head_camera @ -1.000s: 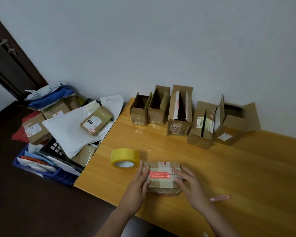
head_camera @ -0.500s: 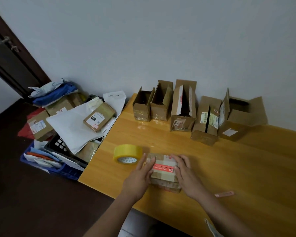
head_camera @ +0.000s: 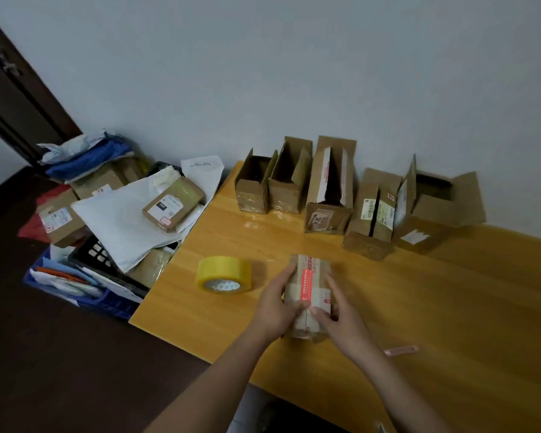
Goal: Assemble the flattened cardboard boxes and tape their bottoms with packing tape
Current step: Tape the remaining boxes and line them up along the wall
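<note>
From the head view, your palms hide both long sides of the small cardboard box, and its near end is hard to make out. Your left hand and right hand grip it from either side, thumbs meeting on its taped top. It sits on the tabletop near the front edge, long axis running away from you toward the wall. The yellow tape roll lies just left, apart from it.
</note>
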A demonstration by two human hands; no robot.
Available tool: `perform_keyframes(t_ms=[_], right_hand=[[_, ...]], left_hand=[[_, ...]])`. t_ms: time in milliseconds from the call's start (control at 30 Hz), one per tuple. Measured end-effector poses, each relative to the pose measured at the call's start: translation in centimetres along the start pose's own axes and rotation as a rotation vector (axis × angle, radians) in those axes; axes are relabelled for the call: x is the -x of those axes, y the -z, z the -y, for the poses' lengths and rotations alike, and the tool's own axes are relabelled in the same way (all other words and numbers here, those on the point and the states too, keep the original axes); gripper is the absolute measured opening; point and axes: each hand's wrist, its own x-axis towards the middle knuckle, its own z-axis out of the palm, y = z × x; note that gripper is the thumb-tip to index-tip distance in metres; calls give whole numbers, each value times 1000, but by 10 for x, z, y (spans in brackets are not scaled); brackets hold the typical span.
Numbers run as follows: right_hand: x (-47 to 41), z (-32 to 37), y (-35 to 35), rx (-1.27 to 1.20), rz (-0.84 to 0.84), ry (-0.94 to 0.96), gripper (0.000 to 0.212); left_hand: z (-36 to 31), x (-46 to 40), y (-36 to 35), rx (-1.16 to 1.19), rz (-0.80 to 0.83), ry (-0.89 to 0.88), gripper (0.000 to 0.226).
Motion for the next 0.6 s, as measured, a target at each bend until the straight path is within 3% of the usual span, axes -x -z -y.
perform_keyframes(t_ms=[367,600], right_hand=[[2,15,4,216,13,-14,75],[0,32,21,320,-64,26,58]], left_hand=[[-5,-5,7,-121,14,32,80],[-21,5,29,-100,-70,95,76]])
